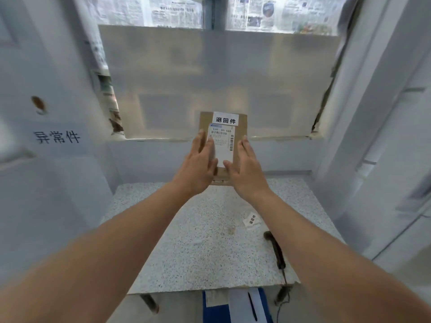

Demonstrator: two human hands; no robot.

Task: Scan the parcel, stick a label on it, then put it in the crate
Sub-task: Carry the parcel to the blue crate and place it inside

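A flat brown cardboard parcel is held upright in the air over the far edge of the table. It carries a white printed shipping label with barcodes and, at its top edge, a white sticker with black characters. My left hand grips its left side, fingers lying over the shipping label. My right hand grips its right side with the thumb on the front. The parcel's lower part is hidden behind both hands.
A speckled grey table lies below. On its right side rest a loose white label and a dark handheld scanner with a cable. A blue crate holding papers shows under the near edge. White walls close in left and right.
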